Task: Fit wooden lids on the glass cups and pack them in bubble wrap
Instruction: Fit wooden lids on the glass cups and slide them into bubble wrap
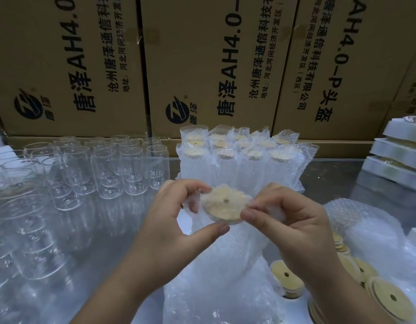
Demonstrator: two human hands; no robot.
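one lidded cup sits in a bubble-wrap bag, left hand and right hand each pinching the bag's mouth beside the lid; bare glass cups left of it, wrapped cups behind, loose wooden lids right.

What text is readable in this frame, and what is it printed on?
"唐泽AH4.0": left brown cardboard box and middle brown cardboard box, sideways.
"沧州唐泽通信科技": both those boxes.
"地址:河北河间经济开发区": both too.
"AH4.0-P头盔": right brown cardboard box.
"通信科技有限公司", "(西区)": same box.
Print on the far-right box: unreadable.
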